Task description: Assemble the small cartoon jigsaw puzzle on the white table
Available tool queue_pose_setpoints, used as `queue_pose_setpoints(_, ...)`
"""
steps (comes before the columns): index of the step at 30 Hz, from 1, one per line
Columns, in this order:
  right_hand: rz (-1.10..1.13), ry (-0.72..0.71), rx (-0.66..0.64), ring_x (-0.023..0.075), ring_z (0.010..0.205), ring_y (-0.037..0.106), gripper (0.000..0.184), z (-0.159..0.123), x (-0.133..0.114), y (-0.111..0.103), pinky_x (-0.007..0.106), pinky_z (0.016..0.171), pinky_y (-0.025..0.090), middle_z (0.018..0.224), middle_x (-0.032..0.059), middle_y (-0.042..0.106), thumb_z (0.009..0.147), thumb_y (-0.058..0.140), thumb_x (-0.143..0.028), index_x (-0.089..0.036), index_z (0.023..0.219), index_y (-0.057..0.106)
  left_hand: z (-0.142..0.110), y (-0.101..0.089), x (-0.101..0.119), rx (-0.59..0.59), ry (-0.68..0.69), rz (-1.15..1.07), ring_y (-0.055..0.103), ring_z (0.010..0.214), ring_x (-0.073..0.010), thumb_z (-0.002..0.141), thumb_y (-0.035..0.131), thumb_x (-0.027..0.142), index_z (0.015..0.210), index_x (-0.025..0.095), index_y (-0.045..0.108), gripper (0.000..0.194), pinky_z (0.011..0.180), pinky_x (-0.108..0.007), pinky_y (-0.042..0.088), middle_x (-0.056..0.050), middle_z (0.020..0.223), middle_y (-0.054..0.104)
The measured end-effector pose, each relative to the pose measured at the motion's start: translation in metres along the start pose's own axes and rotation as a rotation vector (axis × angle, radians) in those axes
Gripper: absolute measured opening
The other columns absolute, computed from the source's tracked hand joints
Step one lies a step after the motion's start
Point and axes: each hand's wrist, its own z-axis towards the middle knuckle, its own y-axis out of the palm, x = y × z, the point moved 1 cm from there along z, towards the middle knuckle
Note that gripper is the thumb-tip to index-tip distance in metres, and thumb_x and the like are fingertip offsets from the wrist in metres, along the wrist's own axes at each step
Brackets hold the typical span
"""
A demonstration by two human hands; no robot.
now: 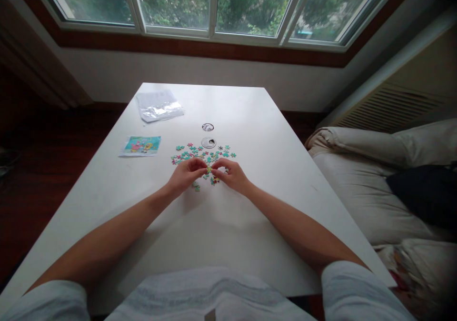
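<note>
My left hand (187,174) and my right hand (231,174) meet over the middle of the white table. Between their pinched fingertips is a small yellow-green jigsaw puzzle piece (209,169), gripped from both sides. Whether it is one piece or two joined ones is too small to tell. Loose puzzle pieces (191,155), mostly turquoise with some pink, red and yellow, lie scattered beyond and under my hands. A couple of pieces (196,186) rest apart, just below my left hand. Part of the pile is hidden by my fingers.
On the white table (200,245), a colourful cartoon picture sheet (143,145) lies left of the pieces. Behind it is a clear plastic bag (160,105). Two round discs (208,143) sit beyond the pile. A cushioned sofa (353,187) stands along the right side, and a window is ahead.
</note>
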Motion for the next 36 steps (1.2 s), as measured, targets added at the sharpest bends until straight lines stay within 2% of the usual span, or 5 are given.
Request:
queue_pose_setpoints(16,0.027,0.033,-0.022,0.0168,0.08,0.065,0.026,-0.001,-0.002,0.003,0.029,0.076,0.05,0.084,0.0029,0.072,0.09,0.069,-0.046,-0.02,0.087,0.072,-0.006,0.008,-0.006,0.027,0.12,0.095,0.066,0.074,-0.0145,0.087,0.069,0.036,0.087,0.018,0.061,0.021,0.068,-0.026,0.05,-0.001,0.08,0.07)
queue_pose_setpoints(23,0.265,0.229,0.063,0.0152,0.072,0.063,0.035,0.002,0.015,0.005,0.028,0.067,0.05,0.077,0.0008,0.069,0.08,0.075,-0.053,-0.02,0.086,0.067,-0.018,0.013,0.004,-0.002,0.211,0.765,0.062,0.076,-0.0159,0.093,0.059,0.028,0.086,0.021,0.065,0.012,0.072,-0.029,0.045,0.0,0.081,0.068)
queue_pose_setpoints(29,0.376,0.337,0.099,0.0152,0.071,0.065,0.033,0.008,0.025,-0.004,0.028,0.067,0.05,0.077,0.0013,0.071,0.076,0.078,-0.049,-0.02,0.088,0.069,-0.044,0.036,0.011,-0.238,0.479,1.221,0.059,0.11,-0.0256,0.095,0.058,0.025,0.108,0.022,0.065,0.015,0.095,-0.042,0.046,-0.008,0.119,0.067)
queue_pose_setpoints(32,0.305,0.376,0.078,0.0153,0.07,0.065,0.03,0.008,0.027,-0.011,0.028,0.067,0.05,0.079,0.0019,0.072,0.077,0.076,-0.045,-0.019,0.091,0.07,-0.05,0.043,0.008,-0.324,0.511,1.276,0.055,0.118,-0.0268,0.095,0.059,0.027,0.121,0.021,0.061,0.026,0.101,-0.044,0.045,-0.01,0.131,0.061)
queue_pose_setpoints(36,-0.088,0.324,0.016,0.0138,0.068,0.06,0.018,0.008,0.028,-0.019,0.027,0.067,0.045,0.074,0.0005,0.071,0.084,0.068,-0.037,-0.019,0.085,0.073,-0.051,0.045,0.006,-0.374,0.517,1.3,0.053,0.121,-0.0278,0.095,0.059,0.026,0.123,0.02,0.058,0.029,0.104,-0.045,0.044,-0.012,0.133,0.058)
